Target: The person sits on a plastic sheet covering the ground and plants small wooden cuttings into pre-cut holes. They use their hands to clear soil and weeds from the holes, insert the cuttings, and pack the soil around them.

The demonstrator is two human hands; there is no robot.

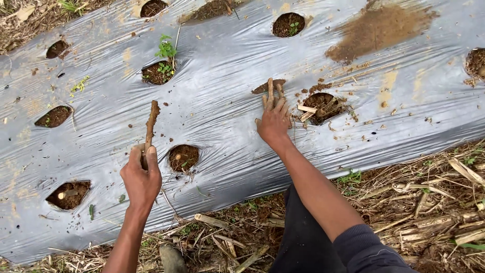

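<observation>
1. Just left of the nearest round planting hole (183,157) in the grey plastic mulch sheet (222,86), the left hand (142,179) grips a muddy stick (150,127); its fingers are curled tight around the lower end, thumb pressed along the shaft, and the stick rises upright-tilted away from the person.
2. Up and to the right of that hole, the right hand (275,121) lies on the sheet, its fingers pressed close together around a small bundle of short brown cuttings (271,93) whose tips stick out past the fingertips.
3. Just right of this hand, well right of the landmark hole, another hole (323,105) holds dark soil and a few pale cut pieces.
4. Farther from the landmark hole, up and left, a hole carries a small green seedling (165,49); more soil-filled holes dot the sheet.
5. Far up and right, a patch of loose brown soil (379,30) is smeared on the plastic.
6. Below the landmark hole, past the sheet's edge, dry stalks and straw (434,202) cover the ground.
</observation>
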